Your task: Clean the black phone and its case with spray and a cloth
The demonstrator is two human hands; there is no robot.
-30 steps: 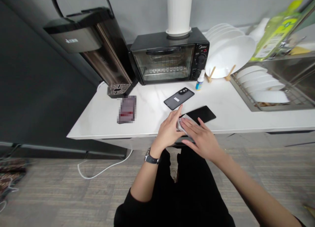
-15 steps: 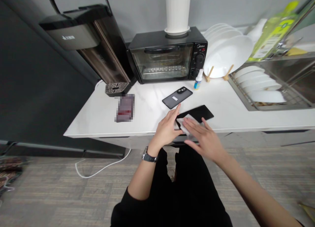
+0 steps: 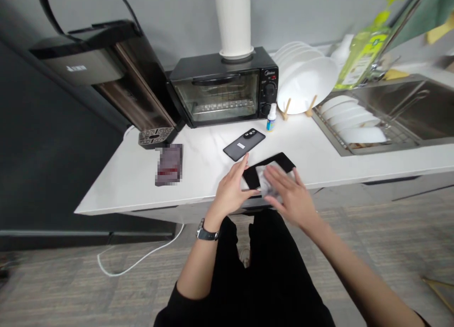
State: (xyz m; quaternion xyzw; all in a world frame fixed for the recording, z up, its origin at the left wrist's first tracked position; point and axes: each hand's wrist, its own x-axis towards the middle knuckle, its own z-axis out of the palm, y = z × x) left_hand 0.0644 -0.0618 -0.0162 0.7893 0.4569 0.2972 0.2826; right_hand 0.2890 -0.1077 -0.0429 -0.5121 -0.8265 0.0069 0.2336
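A smartphone [image 3: 252, 178] with its black face up lies by the counter's front edge. My left hand [image 3: 230, 190] is around its left end, with the thumb at the near corner and the fingers at the far side. Under the fairly flat fingers of my right hand [image 3: 289, 194] is a crumpled white wipe [image 3: 264, 181], pressed on the phone's surface and partly hidden. Just behind lies a dark phone case or second phone [image 3: 244, 144], camera end to the right. A small white spray bottle [image 3: 271, 119] stands upright near it.
A water dispenser [image 3: 131, 88] and a black toaster oven [image 3: 220, 95] stand at the back. A blurred-out item [image 3: 169, 166] lies on the left. White plates [image 3: 305, 83] stand in a rack beside the sink [image 3: 414, 104]. The white countertop [image 3: 117, 190] ends just before my body.
The view has shifted, so most things appear further left. My right hand has moved slightly with the wipe over the phone. My left hand stays at the phone's left end.
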